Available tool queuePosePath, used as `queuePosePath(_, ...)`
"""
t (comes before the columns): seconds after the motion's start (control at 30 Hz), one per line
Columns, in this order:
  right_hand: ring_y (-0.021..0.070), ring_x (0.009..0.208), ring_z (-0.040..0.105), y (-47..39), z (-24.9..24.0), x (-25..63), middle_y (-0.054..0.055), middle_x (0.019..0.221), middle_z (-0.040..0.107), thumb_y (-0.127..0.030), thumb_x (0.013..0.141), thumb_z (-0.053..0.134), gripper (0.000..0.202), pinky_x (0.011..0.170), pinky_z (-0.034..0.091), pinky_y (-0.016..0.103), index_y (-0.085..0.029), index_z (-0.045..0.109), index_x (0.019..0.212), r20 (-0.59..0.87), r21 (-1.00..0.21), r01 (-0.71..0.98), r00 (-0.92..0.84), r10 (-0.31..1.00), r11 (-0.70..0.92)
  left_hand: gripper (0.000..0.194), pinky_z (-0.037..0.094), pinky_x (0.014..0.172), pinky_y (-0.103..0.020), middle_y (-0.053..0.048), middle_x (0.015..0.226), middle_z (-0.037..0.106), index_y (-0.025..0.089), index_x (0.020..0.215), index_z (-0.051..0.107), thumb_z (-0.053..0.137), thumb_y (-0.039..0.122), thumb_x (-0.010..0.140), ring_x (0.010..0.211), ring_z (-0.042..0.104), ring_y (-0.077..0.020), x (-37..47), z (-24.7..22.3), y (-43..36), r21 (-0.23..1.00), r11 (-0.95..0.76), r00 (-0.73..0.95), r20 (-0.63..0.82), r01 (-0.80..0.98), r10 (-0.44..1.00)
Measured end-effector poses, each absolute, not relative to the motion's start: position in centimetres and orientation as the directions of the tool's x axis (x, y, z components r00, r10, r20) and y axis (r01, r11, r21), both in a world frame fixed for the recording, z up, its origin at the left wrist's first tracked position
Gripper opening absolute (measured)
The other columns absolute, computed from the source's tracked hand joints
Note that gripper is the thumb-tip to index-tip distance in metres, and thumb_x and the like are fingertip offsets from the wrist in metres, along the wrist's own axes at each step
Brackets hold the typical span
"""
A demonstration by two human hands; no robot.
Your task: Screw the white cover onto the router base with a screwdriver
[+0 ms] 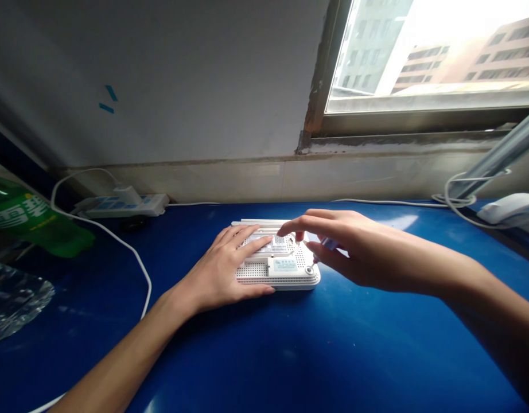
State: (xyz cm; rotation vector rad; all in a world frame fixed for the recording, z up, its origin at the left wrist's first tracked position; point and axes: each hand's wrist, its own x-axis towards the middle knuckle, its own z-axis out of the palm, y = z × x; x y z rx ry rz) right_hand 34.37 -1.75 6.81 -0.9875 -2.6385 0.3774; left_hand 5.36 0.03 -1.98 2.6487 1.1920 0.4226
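Note:
A white router-like box (286, 279) lies on the blue tabletop, its vented, labelled face up. My left hand (224, 258) spans its left end, with the thumb along the near edge and the fingers spread over the top. In my right hand (346, 244) is a small screwdriver (330, 244) with a pale handle, held slanted between thumb and fingers. Its tip meets the round recess at the box's near right corner; any screw inside is too small to make out. The right index finger reaches over the label, and part of the handle is hidden behind the fingers.
A green bottle (36, 218) and a clear plastic piece (15, 298) lie at the left. Behind them sits a power strip (127, 203) with a plugged-in white cable (139, 267). At the right, a metal pole (497, 155) has a cable wrapped round it. A wall and window bound the back.

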Motion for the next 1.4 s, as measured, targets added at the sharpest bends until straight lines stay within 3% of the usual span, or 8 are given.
queuePosePath(0.17,0.0171,0.087,0.069,-2.6,7.6,34.5,0.007,0.126,0.066,-0.012,0.095,0.06,0.062,0.071,0.054,0.025,-0.034,0.051,0.152,0.162,-0.365,0.554,-0.754,0.637,0.748,0.092,0.029,0.129,-0.062,-0.009,0.17,0.041,0.035,0.161,0.049,0.074,0.077,0.083,0.156,0.035,-0.0402,5.4,-2.0,0.1,0.299,-0.655,0.634,0.18,0.694,0.752)
queuePosePath(0.4,0.0159,0.068,0.069,-1.5,6.8,34.0,0.005,0.101,0.078,-0.039,0.106,0.062,0.021,0.058,0.046,0.025,-0.027,0.072,0.119,0.173,-0.369,0.627,-0.679,0.713,0.686,0.09,0.027,0.129,-0.065,-0.009,0.17,0.041,0.036,0.161,0.048,0.072,0.077,0.084,0.156,0.035,-0.0406,5.3,-2.1,0.0,0.303,-0.65,0.629,0.177,0.697,0.757)
queuePosePath(0.5,0.0175,0.078,0.072,-1.1,6.4,34.1,0.005,0.105,0.079,-0.028,0.107,0.058,0.019,0.065,0.048,0.025,-0.028,0.071,0.121,0.195,-0.366,0.609,-0.689,0.698,0.704,0.09,0.028,0.129,-0.065,-0.008,0.17,0.042,0.037,0.161,0.049,0.073,0.076,0.084,0.156,0.035,-0.041,5.3,-2.0,0.0,0.309,-0.65,0.627,0.183,0.694,0.757)
queuePosePath(0.73,0.0179,0.091,0.071,-2.2,7.2,34.3,0.006,0.125,0.07,-0.01,0.092,0.063,0.062,0.073,0.055,0.024,-0.034,0.055,0.149,0.211,-0.354,0.55,-0.741,0.638,0.756,0.09,0.029,0.129,-0.063,-0.009,0.171,0.041,0.035,0.16,0.05,0.076,0.074,0.084,0.157,0.035,-0.0411,5.4,-2.0,-0.1,0.307,-0.656,0.63,0.192,0.69,0.753)
queuePosePath(0.97,0.0147,0.065,0.068,-1.4,6.7,34.1,0.004,0.097,0.078,-0.035,0.104,0.064,0.018,0.06,0.049,0.025,-0.026,0.073,0.118,0.185,-0.377,0.597,-0.7,0.689,0.708,0.09,0.028,0.129,-0.066,-0.01,0.169,0.043,0.035,0.16,0.05,0.074,0.076,0.084,0.155,0.038,-0.0415,5.3,-2.2,0.0,0.311,-0.666,0.635,0.207,0.678,0.744)
queuePosePath(1.07,0.018,0.078,0.073,-1.2,6.6,34.2,0.006,0.104,0.079,-0.023,0.105,0.06,0.021,0.067,0.051,0.025,-0.026,0.072,0.121,0.204,-0.368,0.578,-0.714,0.67,0.728,0.09,0.029,0.128,-0.067,-0.01,0.169,0.043,0.035,0.16,0.05,0.074,0.076,0.084,0.155,0.036,-0.042,5.3,-2.2,0.0,0.308,-0.66,0.632,0.199,0.686,0.749)
queuePosePath(1.23,0.0199,0.098,0.072,-2.0,7.1,34.4,0.006,0.129,0.072,-0.009,0.092,0.062,0.058,0.078,0.055,0.026,-0.032,0.057,0.145,0.193,-0.373,0.544,-0.747,0.636,0.752,0.092,0.029,0.128,-0.064,-0.01,0.17,0.041,0.034,0.16,0.05,0.074,0.077,0.083,0.157,0.034,-0.0408,5.4,-2.0,0.0,0.303,-0.653,0.63,0.184,0.694,0.754)
queuePosePath(1.4,0.0161,0.075,0.071,-1.8,7.2,34.2,0.004,0.112,0.077,-0.025,0.099,0.066,0.03,0.063,0.052,0.024,-0.029,0.068,0.129,0.16,-0.403,0.574,-0.722,0.673,0.713,0.091,0.026,0.13,-0.064,-0.009,0.171,0.04,0.035,0.162,0.047,0.072,0.078,0.084,0.157,0.035,-0.0394,5.4,-1.9,0.0,0.295,-0.654,0.635,0.171,0.697,0.753)
